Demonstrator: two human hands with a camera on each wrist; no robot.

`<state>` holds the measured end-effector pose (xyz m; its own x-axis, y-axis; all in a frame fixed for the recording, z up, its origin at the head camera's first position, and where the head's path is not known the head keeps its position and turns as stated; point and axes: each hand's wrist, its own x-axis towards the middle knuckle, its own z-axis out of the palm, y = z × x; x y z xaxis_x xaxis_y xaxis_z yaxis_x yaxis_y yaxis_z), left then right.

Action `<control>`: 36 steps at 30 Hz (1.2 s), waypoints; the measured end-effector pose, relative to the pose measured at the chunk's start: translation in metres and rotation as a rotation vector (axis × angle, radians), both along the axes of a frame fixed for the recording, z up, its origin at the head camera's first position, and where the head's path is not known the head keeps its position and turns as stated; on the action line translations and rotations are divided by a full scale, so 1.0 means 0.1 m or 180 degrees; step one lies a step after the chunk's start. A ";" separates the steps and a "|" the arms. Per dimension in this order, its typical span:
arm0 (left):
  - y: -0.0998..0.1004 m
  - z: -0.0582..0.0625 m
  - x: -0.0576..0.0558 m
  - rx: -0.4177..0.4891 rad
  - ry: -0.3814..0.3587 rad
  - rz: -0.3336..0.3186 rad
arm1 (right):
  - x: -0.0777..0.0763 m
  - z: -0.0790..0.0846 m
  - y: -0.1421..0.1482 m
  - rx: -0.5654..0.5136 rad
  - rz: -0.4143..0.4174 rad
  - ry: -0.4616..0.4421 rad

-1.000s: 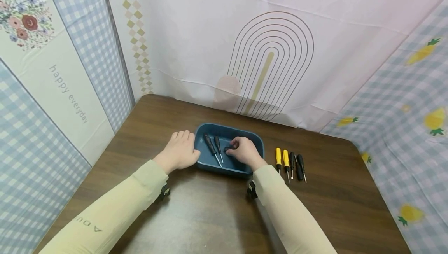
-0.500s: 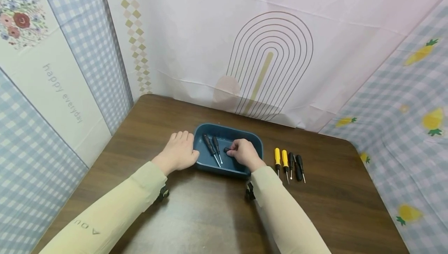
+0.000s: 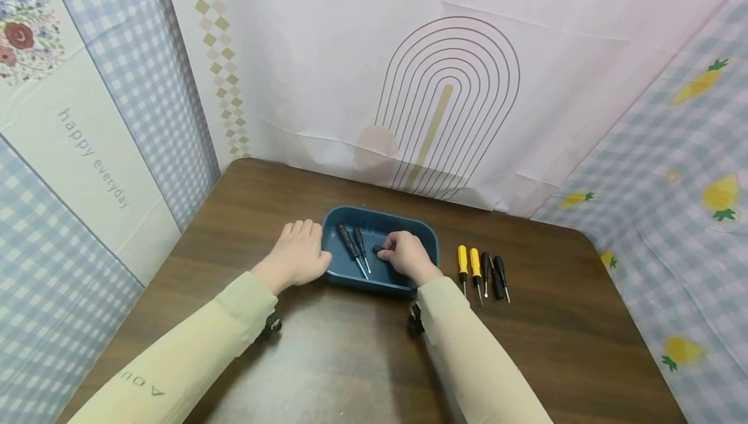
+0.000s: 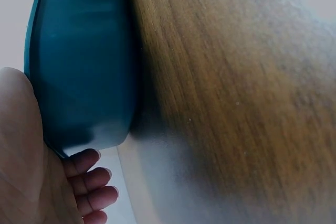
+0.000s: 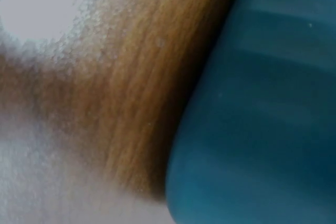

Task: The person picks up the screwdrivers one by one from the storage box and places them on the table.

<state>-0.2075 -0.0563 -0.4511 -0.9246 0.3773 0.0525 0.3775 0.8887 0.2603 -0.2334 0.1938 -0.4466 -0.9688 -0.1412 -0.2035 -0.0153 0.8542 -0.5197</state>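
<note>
Black handle pinched in my right hand

My right thumb and fingertips close on the black handle, with no gap showing. It is probably a screwdriver's, but my hand hides the rest, so I cannot tell its long axis. The visible end pokes out leftward past my fingertips, inside the blue tray. To its left in the tray lie 2 dark screwdrivers, roughly side by side between my hands, handles toward the far wall, shafts slanting toward me and rightward. My left hand holds the tray's left end, thumb at the near corner, fingers bent downward. Right of the tray, on the wooden table, lie 2 yellow-handled screwdrivers and apparently 3 black-handled tools.
</note>
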 end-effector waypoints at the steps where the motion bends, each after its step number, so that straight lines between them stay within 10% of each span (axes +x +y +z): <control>1: 0.00 0.00 0.00 0.0003 -0.0001 -0.0003 | 0.00 0.00 0.00 0.0007 -0.0006 0.0005; 13: 0.00 -0.01 -0.04 -0.0036 -0.0026 -0.0003 | 0.00 0.02 0.05 0.0036 0.0105 0.0257; 26: 0.00 -0.01 -0.04 -0.0007 0.0013 -0.0011 | 0.10 0.62 0.54 -0.1032 -0.0181 0.0932; 36: 0.00 0.01 -0.03 -0.0003 -0.0046 0.0004 | 0.15 0.63 1.19 -0.2135 -0.1016 0.0363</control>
<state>-0.2102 -0.0562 -0.4505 -0.9257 0.3763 0.0388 0.3726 0.8894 0.2648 -0.2181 0.3130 -0.3832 -0.9934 0.0919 -0.0686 0.0952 0.3268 -0.9403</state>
